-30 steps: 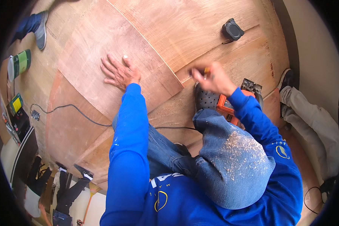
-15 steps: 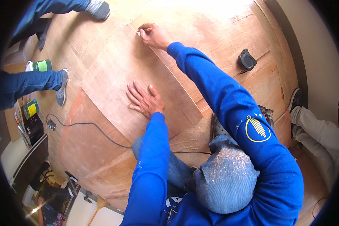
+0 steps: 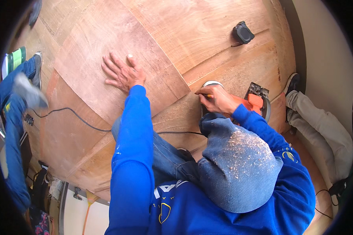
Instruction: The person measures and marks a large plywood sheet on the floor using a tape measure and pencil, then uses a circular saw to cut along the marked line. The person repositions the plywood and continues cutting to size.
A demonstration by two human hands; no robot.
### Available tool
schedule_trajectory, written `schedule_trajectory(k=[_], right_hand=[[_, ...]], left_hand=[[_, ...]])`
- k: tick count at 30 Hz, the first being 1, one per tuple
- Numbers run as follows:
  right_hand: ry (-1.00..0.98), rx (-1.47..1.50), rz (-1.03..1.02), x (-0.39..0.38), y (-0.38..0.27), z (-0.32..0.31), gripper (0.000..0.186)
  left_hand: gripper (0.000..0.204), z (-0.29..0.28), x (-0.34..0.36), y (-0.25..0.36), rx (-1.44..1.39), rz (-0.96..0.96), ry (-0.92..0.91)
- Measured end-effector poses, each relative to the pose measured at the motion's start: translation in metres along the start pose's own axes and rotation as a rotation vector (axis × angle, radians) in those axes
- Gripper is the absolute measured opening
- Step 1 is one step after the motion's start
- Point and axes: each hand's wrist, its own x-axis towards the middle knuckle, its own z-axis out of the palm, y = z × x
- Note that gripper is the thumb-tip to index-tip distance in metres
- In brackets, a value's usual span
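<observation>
My left hand (image 3: 123,73) lies flat on a thin rectangular plywood panel (image 3: 153,58), fingers spread. Beside the panel's near right corner, my right hand (image 3: 219,101) is closed around a pencil (image 3: 210,96); only a short orange-yellow piece shows between the fingers. Just right of that hand rests an orange power saw (image 3: 256,102) with a dark metal base, partly hidden by my hand and sleeve. A black tape measure (image 3: 243,32) lies farther off to the right of the panel.
A black cord (image 3: 78,117) runs over the wooden floor and past my knee. Jeans-clad legs (image 3: 13,129) of another person are at the left, near a green-labelled container (image 3: 16,58). At the right are someone's light trousers (image 3: 315,135). An orange-handled broom (image 3: 91,199) is lower left.
My right hand has come from the panel's far edge back to its near right corner, still holding the pencil. My left hand stays flat on the panel. At the left, a person's foot has moved.
</observation>
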Motion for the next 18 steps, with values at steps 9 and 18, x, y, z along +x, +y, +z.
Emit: schedule_trajectory(k=[9, 18], right_hand=[[0.631, 0.27, -0.3, 0.19, -0.059, -0.09, 0.026], [0.637, 0.296, -0.329, 0.351, -0.113, -0.121, 0.028]], left_hand=[[0.07, -0.004, 0.002, 0.001, 0.026, -0.026, -0.017], [0.069, -0.008, 0.004, 0.003, 0.007, -0.043, -0.085]])
